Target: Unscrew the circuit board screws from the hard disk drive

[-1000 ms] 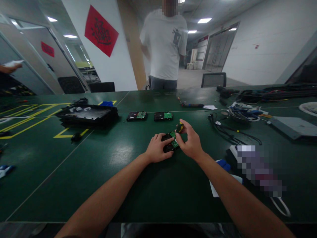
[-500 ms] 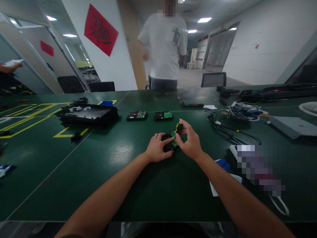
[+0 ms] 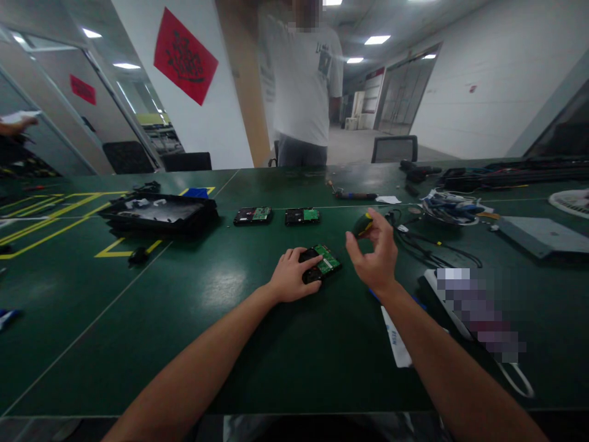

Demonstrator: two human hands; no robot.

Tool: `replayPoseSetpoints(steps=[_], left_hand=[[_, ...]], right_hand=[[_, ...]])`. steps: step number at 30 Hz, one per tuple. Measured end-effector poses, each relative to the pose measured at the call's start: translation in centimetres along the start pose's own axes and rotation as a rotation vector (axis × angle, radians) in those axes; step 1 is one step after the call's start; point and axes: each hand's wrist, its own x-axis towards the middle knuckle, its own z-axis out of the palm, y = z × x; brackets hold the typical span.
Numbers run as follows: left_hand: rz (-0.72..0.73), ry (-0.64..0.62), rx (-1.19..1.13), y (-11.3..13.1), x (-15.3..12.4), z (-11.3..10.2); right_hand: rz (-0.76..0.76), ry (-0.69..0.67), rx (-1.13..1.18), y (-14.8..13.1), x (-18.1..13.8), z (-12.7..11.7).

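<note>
My left hand (image 3: 294,274) lies over a black hard drive (image 3: 331,260) on the table, with the thumb at its near edge and the index finger stretched across its green circuit board. It holds the drive down, covering the left part. In my right hand (image 3: 378,256) is a black-and-yellow screwdriver (image 3: 363,226), gripped by the handle between thumb and fingers. The hand is raised to the right of the drive, apart from it; the screwdriver's tip cannot be made out. Beyond lie another two hard drives, one at left (image 3: 253,215) and one at right (image 3: 302,216).
A black tray (image 3: 161,213) stands at left on the green table (image 3: 151,344). Cables (image 3: 423,242), a bundle of wires in a dish (image 3: 453,209) and a grey metal box (image 3: 543,233) lie at right. A partly blurred-out object (image 3: 473,313) sits beside my right forearm. A person (image 3: 304,86) stands opposite.
My right hand has lifted the screwdriver off the hard drive and moved right, showing more of the green board. My left hand stays on the drive. The person opposite has raised an arm.
</note>
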Motion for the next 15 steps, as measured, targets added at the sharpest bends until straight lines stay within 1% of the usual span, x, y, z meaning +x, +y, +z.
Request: replayPoseSetpoints(steps=[1, 2, 4, 6, 7, 9, 10, 12, 15], left_hand=[[0.002, -0.003, -0.003, 0.0, 0.0, -0.1], [0.004, -0.008, -0.005, 0.0, 0.0, -0.2], [0.012, -0.019, -0.01, 0.0, 0.1, -0.4], [0.033, -0.042, -0.02, -0.2, 0.2, -0.7], [0.051, -0.059, -0.028, -0.3, 0.3, -0.9], [0.091, -0.096, -0.044, -0.7, 0.4, -1.2], [0.11, -0.115, -0.049, -0.8, 0.5, -1.4], [0.14, -0.142, -0.049, -1.0, 0.5, -1.7], [0.162, -0.152, -0.031, -0.9, 0.3, -1.8]], right_hand=[[0.057, 0.037, -0.025, 0.8, 0.5, -0.5], [0.127, 0.043, -0.044, 1.8, 0.9, -1.0], [0.328, -0.01, -0.122, 4.1, 1.4, -1.6], [0.534, -0.153, -0.245, 6.3, 1.2, -1.8], [0.586, -0.277, -0.305, 7.2, 1.0, -1.7], [0.559, -0.564, -0.422, 8.5, 0.4, -1.6], [0.53, -0.661, -0.482, 8.9, 0.1, -1.5], [0.503, -0.724, -0.519, 9.1, -0.2, -1.4], [0.462, -0.748, -0.524, 8.9, -0.4, -1.3]])
